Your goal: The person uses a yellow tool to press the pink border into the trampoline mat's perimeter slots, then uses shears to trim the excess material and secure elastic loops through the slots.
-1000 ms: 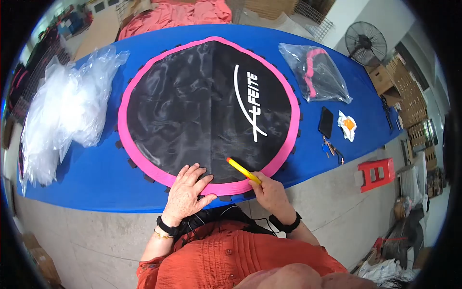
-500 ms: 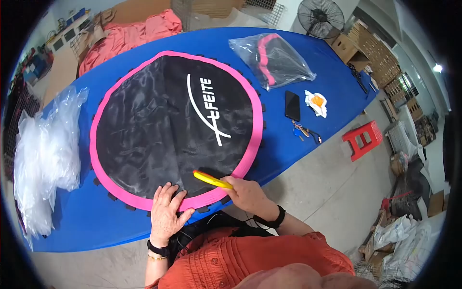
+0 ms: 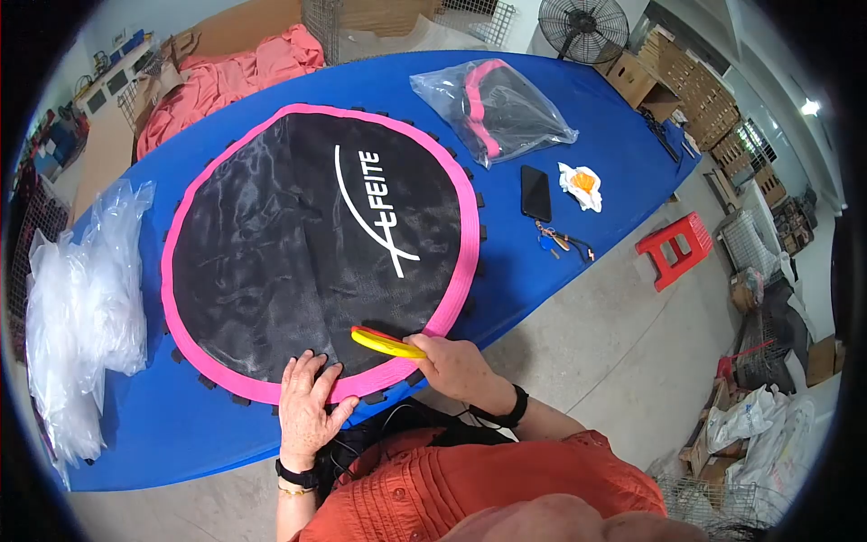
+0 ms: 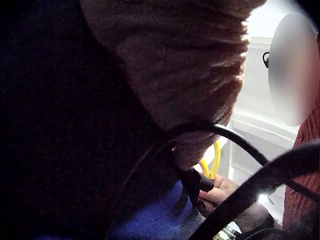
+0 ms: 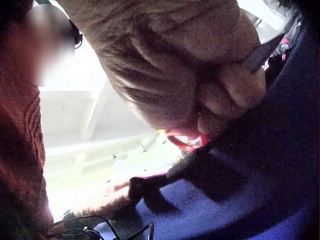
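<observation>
A round black trampoline mat with a pink border, black edge tabs and white lettering lies on the blue table. My left hand rests on its near pink edge, fingers spread over the black fabric. To the right, my right hand grips a pair of scissors, its yellow and red handles pointing left over the mat. In the right wrist view a pointed grey blade sticks out behind the curled fingers. The left wrist view shows the yellow handle loops; most of the blades are hidden in the fist.
Clear plastic bags are heaped at the table's left. A bagged black-and-pink piece, a phone, keys and a crumpled white wrapper lie right of the mat. A red stool stands on the floor.
The head view has turned right, so the mat appears further left. The scissors' handles have swung from pointing up-left to lying nearly level above the mat. The left hand stays on the edge.
</observation>
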Motion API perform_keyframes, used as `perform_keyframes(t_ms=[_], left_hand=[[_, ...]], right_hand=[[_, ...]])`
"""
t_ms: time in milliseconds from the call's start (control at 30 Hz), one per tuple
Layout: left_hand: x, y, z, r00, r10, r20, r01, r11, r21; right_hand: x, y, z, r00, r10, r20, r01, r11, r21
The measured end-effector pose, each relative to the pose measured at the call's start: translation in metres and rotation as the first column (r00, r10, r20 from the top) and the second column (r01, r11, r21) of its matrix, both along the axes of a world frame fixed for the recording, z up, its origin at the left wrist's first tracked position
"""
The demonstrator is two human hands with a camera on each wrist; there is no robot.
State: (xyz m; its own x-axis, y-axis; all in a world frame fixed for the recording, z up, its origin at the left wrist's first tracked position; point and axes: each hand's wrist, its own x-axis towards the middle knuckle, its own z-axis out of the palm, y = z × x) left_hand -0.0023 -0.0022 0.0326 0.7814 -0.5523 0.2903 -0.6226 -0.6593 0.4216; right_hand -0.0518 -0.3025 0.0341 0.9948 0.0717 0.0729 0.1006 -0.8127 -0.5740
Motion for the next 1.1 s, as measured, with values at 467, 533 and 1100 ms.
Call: perform_keyframes(t_ms=[467,533,1100], left_hand=[[0.000,-0.001,0.002,1.000,-0.001,-0.007,0.001,1.000,-0.012],[-0.001,0.000,0.001,1.000,0.007,-0.006,-0.007,1.000,-0.007],[0.000,-0.001,0.002,1.000,0.006,-0.019,-0.006,1.000,-0.010]], right_hand=[[0.000,0.001,-0.007,0.989,0.018,0.147,-0.015,1.000,-0.021],[-0.001,0.002,-0.007,0.989,0.015,0.148,-0.012,1.000,-0.020],[-0.001,0.002,-0.006,0.982,0.025,0.189,-0.022,1.000,-0.021]])
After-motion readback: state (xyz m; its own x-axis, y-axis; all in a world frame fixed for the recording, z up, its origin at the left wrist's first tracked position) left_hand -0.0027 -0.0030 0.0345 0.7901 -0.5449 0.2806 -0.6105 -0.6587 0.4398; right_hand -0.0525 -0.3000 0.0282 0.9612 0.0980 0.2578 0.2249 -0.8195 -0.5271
